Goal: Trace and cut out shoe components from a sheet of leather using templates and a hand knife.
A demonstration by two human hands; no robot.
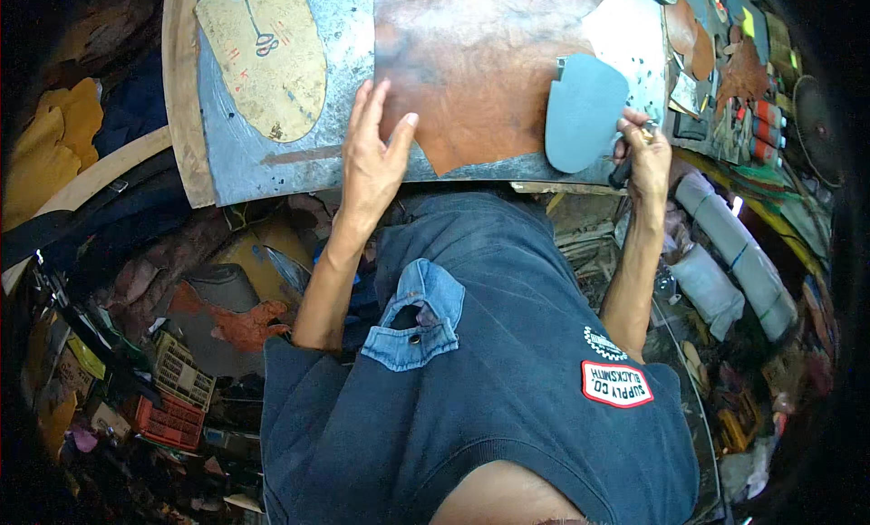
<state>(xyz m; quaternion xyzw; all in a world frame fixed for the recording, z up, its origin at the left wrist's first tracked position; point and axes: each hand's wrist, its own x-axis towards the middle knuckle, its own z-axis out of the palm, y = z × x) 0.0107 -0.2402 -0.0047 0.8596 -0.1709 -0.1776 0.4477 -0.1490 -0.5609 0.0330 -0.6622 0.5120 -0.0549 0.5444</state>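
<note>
Nearest us: dark blue shirt (pixel 507 389), matte cotton, with a lighter denim pocket flap (pixel 419 317) and a small sewn patch (pixel 616 384) on the chest. We don't read the patch.

Left hand (pixel 372 158) lies flat and spread, fingers wide, pressing the brown leather (pixel 480 72) at its lower left edge. The leather is a broad sheet, mottled red-brown, smooth with a dull sheen, irregular cut along the bottom. It lies on a scratched grey metal board (pixel 245 167) with a wooden rim.

Right hand (pixel 645 154) is closed around a thin dark tool (pixel 625 167), tip at the right edge of the grey template (pixel 584 113). The template is flat, matte, rounded like a shoe-part pattern, with a small notch at top left. It lies on the leather's right side, touching it.

A yellow oval pattern (pixel 267 49) with red marks sits on the board, well left of the leather.

Containers: a red crate (pixel 169 423) and a cream crate (pixel 181 371) low left on the floor; contents too cluttered to tell. Grey rolls (pixel 734 244) lie right of the right forearm.
</note>
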